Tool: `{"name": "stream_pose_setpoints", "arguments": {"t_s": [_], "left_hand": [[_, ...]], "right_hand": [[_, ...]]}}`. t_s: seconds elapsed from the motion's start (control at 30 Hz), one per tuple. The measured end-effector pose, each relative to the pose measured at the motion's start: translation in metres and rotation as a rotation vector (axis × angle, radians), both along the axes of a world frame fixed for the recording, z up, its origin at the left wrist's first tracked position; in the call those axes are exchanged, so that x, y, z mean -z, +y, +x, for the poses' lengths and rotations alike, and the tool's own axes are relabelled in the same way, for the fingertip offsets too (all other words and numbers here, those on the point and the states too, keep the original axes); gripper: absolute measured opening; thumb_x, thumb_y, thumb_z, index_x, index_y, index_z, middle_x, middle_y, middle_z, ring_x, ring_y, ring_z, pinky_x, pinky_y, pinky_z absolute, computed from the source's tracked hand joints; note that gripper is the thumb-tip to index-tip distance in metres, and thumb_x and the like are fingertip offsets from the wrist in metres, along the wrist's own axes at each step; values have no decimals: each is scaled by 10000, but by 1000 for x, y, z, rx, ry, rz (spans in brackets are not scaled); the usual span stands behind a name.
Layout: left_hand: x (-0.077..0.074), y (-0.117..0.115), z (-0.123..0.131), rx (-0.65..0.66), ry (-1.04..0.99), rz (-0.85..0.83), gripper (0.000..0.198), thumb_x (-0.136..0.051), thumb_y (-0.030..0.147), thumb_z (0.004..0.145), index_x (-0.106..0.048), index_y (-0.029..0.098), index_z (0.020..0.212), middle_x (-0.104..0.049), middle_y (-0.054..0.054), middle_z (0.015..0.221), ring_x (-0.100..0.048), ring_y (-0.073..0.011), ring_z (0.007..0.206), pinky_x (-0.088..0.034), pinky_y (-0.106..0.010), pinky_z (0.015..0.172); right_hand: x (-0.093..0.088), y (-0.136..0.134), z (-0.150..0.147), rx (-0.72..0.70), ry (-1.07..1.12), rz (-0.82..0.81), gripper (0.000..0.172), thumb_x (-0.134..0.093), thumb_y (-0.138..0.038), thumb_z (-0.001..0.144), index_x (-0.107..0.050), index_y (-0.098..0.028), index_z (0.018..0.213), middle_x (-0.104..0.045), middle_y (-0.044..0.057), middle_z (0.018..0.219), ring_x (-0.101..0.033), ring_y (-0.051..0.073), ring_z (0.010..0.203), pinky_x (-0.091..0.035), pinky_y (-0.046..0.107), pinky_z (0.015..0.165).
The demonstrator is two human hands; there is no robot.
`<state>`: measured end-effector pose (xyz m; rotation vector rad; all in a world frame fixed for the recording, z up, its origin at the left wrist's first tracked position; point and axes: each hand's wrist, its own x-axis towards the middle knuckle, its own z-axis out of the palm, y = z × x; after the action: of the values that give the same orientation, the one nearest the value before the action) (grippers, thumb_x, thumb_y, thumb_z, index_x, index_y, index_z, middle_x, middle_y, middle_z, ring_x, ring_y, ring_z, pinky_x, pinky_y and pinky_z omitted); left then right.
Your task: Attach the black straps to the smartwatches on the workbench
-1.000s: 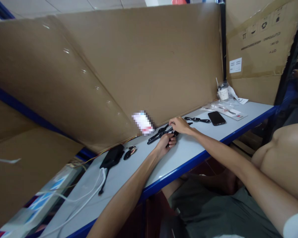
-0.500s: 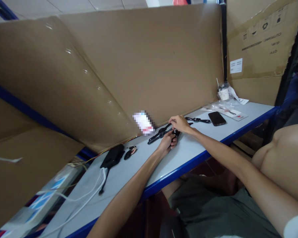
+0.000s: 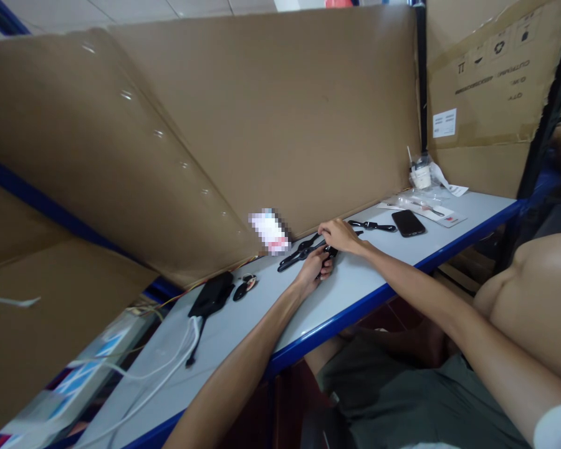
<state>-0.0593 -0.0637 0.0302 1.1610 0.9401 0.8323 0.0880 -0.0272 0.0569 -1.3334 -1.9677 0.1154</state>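
Nearest you, a white cable [image 3: 168, 368] trails along the grey table [image 3: 355, 290], ending by a black pouch [image 3: 210, 294]. Further on, your left hand [image 3: 315, 268] curls narrowly around a small black piece [image 3: 330, 252], which sits low over the tabletop. Your right hand [image 3: 339, 235] pinches the piece from above. Black straps [image 3: 299, 252] lie just beside them. Beyond, a phone [image 3: 407, 222] rests flat, well apart, before the cardboard wall [image 3: 308, 112].

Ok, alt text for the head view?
The left hand and right hand grip a small black part at a grey table, beside black watch straps. A phone lies to the right, black pouch and white cable to the left, cardboard behind.
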Motion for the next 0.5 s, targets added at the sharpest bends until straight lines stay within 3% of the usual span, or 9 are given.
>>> {"name": "stream_pose_setpoints", "arguments": {"t_s": [0.1, 0.3, 0.4, 0.5], "left_hand": [[0, 0, -1, 0, -6, -1, 295, -586, 129, 843, -475, 231, 1097, -342, 113, 583, -284, -54, 366, -112, -154, 390], [3, 4, -3, 48, -25, 8, 256, -631, 141, 820, -420, 234, 931, -355, 105, 595, -288, -40, 373, -100, -150, 399], [2, 4, -3, 31, -28, 1, 278, -621, 125, 811, -393, 241, 919, -353, 109, 593, -282, -41, 369, -101, -149, 396], [1, 3, -3, 15, -35, -15, 275, -589, 102, 809, -410, 243, 964, -346, 111, 589, -284, -51, 366, -110, -152, 388]], "right_hand": [[0, 0, 0, -1, 11, -6, 311, -546, -159, 950, -817, -229, 1086, -815, 42, 1000, -729, 179, 952, -467, 227, 815], [2, 4, -2, -140, 77, -86, 324, -542, -135, 919, -816, -204, 1078, -713, -13, 606, -708, 150, 735, -454, 203, 702], [2, 4, -3, -164, 101, -63, 341, -536, -140, 922, -809, -204, 1116, -729, -15, 635, -713, 150, 771, -457, 200, 708], [2, 2, -3, -130, 76, -22, 340, -533, -153, 937, -811, -215, 1123, -790, 7, 788, -725, 160, 860, -469, 212, 755]]}}
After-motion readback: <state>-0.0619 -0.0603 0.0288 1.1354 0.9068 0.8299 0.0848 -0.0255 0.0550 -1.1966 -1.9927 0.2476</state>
